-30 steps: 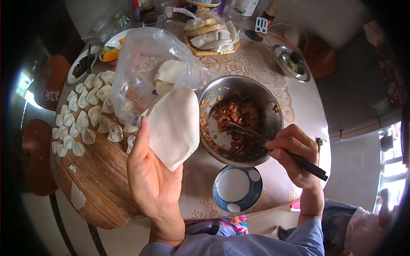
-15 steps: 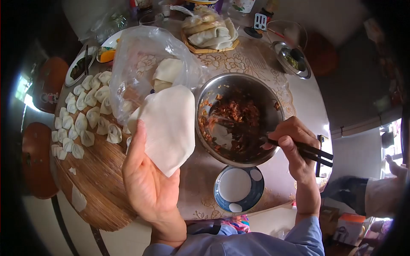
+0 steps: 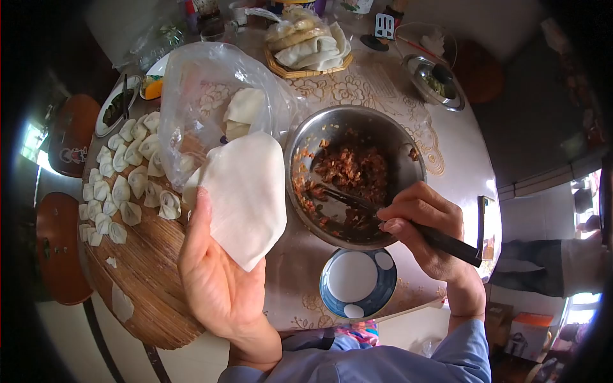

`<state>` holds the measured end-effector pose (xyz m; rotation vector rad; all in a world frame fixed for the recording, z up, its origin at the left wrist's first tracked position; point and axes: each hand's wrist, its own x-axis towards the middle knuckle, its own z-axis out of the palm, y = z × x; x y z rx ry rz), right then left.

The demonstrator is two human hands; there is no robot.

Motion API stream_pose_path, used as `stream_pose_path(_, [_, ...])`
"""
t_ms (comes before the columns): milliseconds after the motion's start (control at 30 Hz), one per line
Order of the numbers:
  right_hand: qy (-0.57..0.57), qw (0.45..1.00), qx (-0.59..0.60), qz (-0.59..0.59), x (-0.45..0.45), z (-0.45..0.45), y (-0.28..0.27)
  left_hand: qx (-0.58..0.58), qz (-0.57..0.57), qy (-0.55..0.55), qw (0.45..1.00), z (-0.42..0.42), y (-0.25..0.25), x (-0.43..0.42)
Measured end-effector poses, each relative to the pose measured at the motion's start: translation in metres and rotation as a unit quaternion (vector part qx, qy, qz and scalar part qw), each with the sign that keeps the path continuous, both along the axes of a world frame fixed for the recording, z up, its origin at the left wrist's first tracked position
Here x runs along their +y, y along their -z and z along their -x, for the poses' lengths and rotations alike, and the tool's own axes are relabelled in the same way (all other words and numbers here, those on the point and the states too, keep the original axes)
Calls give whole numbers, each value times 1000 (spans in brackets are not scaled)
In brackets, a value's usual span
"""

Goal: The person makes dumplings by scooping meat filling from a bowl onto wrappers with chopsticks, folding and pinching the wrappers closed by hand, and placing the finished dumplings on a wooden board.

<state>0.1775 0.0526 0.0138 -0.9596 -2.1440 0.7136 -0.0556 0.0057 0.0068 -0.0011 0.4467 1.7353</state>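
Left hand point(image 3: 223, 284) holds a dough sheet point(image 3: 246, 198); right hand point(image 3: 424, 230) grips chopsticks point(image 3: 456, 249).
A loose grip could let the sheet droop or chopsticks slip into filling point(image 3: 351, 166).

Hard white light from a bright opening point(image 3: 584, 306) well to the right of the right hand point(image 3: 424, 230) glares on the tabletop point(image 3: 461, 153) just beyond that hand; a smaller bright patch point(image 3: 33, 142) burns far left of the left hand point(image 3: 223, 281). Both hands look evenly lit and fairly sharp, while the surroundings beyond them turn dim and soft. Outward from the hands, wide-angle distortion bends straight lines, and black shading swallows the corners.
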Motion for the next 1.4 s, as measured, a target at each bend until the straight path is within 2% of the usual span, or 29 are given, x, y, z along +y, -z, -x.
stream_pose_path(67, [1,999,28,45,0,-2,2,0,0,2,1000,-1,-1,-1])
stream_pose_path(167, [63,990,106,63,-2,-10,0,3,-7,0,1000,1,1,-1])
stream_pose_path(300, [70,982,149,95,-6,-15,-5,6,-11,8,1000,4,3,-3])
stream_pose_path(400, [112,955,179,206,-7,-8,1,5,-13,9,1000,3,2,-3])
stream_pose_path(533, [107,966,172,160,9,3,16,10,-25,8,1000,4,4,-4])
stream_pose_path(633, [110,949,216,199,8,-2,1,6,-37,22,999,5,5,-4])
stream_pose_path(700, [65,977,172,106,5,-16,-7,12,-33,19,999,6,5,-6])
stream_pose_path(767, [40,967,204,145,-1,-21,-9,29,-19,7,999,5,4,-7])
stream_pose_path(833, [-20,988,125,86,7,-17,-2,3,-36,23,999,4,6,-6])
stream_pose_path(867, [-14,991,110,80,9,-11,7,-10,-46,31,998,3,6,-6])
stream_pose_path(900, [-24,997,77,11,15,-7,13,-10,-42,31,999,3,6,-6])
stream_pose_path(967, [-18,996,83,-7,21,-11,18,-11,-35,30,999,3,5,-5])
stream_pose_path(1033, [40,986,142,73,14,-15,13,-10,-35,24,999,3,4,-5])
stream_pose_path(1200, [63,980,161,96,4,-19,0,-16,-37,22,999,2,1,-6])
stream_pose_path(1333, [125,946,195,226,4,-8,5,-6,-38,23,999,3,2,-6])
stream_pose_path(1400, [125,939,224,229,5,0,11,-8,-42,27,999,4,1,-6])
